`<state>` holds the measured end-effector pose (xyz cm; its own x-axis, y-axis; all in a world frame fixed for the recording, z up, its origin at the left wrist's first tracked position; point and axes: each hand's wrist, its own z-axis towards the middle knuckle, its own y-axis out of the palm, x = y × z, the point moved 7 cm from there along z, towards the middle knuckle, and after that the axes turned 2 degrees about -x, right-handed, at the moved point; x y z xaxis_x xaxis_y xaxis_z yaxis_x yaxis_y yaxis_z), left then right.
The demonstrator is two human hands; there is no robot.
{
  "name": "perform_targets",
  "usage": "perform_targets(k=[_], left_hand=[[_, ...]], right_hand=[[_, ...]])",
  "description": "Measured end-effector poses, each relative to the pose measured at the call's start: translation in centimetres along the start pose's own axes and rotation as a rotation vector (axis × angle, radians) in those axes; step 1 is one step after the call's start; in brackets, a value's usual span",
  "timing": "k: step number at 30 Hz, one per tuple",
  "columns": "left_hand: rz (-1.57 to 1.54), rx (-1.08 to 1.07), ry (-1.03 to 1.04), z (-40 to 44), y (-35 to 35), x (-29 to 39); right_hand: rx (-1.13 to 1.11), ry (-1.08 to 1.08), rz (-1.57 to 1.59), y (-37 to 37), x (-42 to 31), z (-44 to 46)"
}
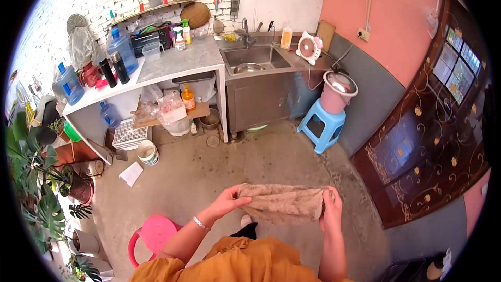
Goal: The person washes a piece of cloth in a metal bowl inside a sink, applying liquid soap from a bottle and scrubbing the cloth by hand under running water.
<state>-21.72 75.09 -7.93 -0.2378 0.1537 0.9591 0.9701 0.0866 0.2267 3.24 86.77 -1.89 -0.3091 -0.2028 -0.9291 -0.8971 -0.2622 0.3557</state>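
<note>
Potted plants: green foliage (pixel 49 214) stands far to the left of the sink (pixel 245 55); leaves reaching over the floor could be brushed or bent by a careless step.
Blue jugs: the larger jug (pixel 122 51) and the smaller jug (pixel 70 84) stand on the counter (pixel 180 65), left of the sink; a bump near the counter's edge could topple the smaller one.
White bucket: the bucket (pixel 148 153) stands on the floor, below and left of the sink, where a foot could catch it.
Pink chair: the chair (pixel 158 232) is on the wearer's side of the sink, close to the left forearm; stepping that way could mean a knock or a stumble.
Left hand: the hand (pixel 229 202) pinches the cloth's left end between thumb and fingers, on the wearer's side of the sink.
Brown cloth: the cloth (pixel 282 203) spans both hands, well apart from the sink and above the floor; a loose pinch could let an end drop, and its folds could slide open if the ends are held unevenly.
Right hand: the hand (pixel 331 211) grasps the right end, thumb in front; too hard a pull could jerk the cloth from the other hand.
Blue stool: the stool (pixel 323 128) stands right of the sink, bearing a pink bucket (pixel 334 99); a nudge to its legs could tip that load.
</note>
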Motion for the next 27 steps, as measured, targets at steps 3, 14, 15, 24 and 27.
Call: perform_targets(k=[3, 14, 15, 24, 27], left_hand=[[0.103, -0.027, 0.041, 8.0, -0.5, 4.1], [0.671, -0.29, 0.297, 32.7, 2.1, 10.9], [0.698, -0.35, 0.326, 34.6, 2.1, 11.7], [0.479, -0.381, 0.221, 50.3, 0.0, 15.6], [0.453, -0.288, 0.156, 53.7, -3.0, 16.2]], right_hand=[[-0.016, 0.033, 0.008, 1.0, -1.6, 7.1], [-0.229, 0.244, -0.114, 1.5, 2.7, 30.3], [-0.296, 0.236, -0.102, 3.0, 2.4, 32.7], [-0.672, 0.451, -0.373, 5.4, -0.2, 50.5], [-0.675, 0.368, -0.456, 6.9, -0.9, 55.8]])
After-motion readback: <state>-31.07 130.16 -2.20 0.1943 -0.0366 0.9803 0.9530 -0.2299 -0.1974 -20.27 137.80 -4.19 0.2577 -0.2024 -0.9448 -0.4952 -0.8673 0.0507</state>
